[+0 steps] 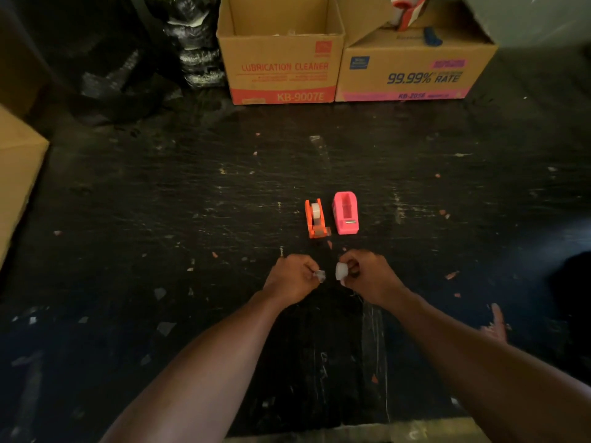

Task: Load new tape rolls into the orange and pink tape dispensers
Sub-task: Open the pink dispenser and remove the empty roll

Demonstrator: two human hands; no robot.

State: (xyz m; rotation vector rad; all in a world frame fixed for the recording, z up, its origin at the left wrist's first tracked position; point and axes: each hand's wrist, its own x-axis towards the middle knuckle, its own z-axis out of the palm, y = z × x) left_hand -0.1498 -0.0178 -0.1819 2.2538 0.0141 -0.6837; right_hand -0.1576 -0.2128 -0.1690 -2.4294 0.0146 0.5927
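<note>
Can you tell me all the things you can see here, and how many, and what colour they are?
orange tape dispenser: one, orange, mid-table, roll inside
pink tape dispenser: one, pink, right of the orange one, slot empty
tape roll: one, white, in the right hand
tape end: one, clear, pinched by the left hand
cardboard boxes: two, brown, at the table's far edge; a third at the left edge
table: one, black, scratched
left hand: one, closed
right hand: one, closed
</note>
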